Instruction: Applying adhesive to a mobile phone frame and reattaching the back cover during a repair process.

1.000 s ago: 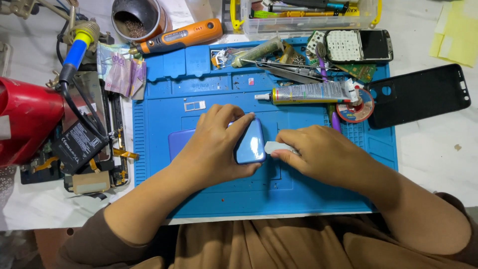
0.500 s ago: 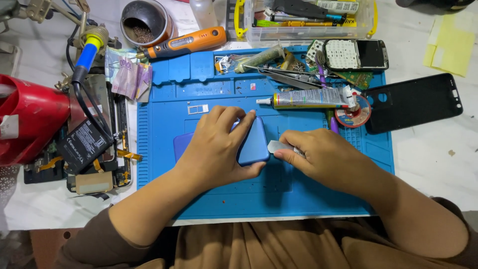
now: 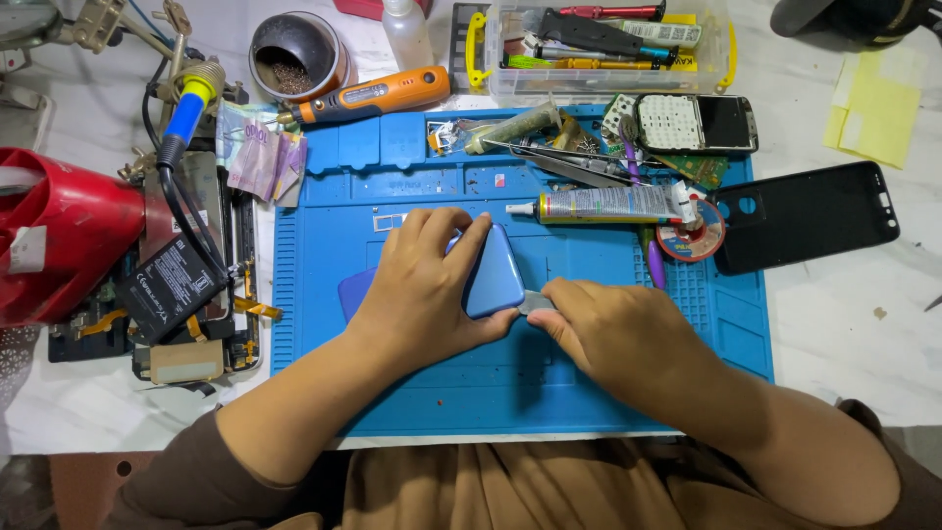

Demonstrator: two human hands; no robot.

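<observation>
Two hands on one job, both over blue repair mat (image 3: 324, 393) on desk (image 3: 844, 324). Left hand (image 3: 422, 294) curled around blue phone (image 3: 494, 272), fingers draped over its far edge, thumb under the near corner; clamped, not open. Right hand (image 3: 613, 339) pinched shut on a thin pale pry tool (image 3: 536, 300), tip touching the phone's near right corner, just at the seam. Phone sat between the hands, tilted up on edge, long axis running roughly away from the body, leaning slightly left at the top. Left hand nearer the phone body; right hand met it only through the tool. Whether the tip was already inside the seam: cannot tell, thumb in the way.

Beyond the phone: glue tube (image 3: 608, 204) lying crosswise, tweezers (image 3: 559, 157) past it. Black phone cover (image 3: 805, 216) off to the right, well apart. Orange electric screwdriver (image 3: 378, 95) at the far edge.
</observation>
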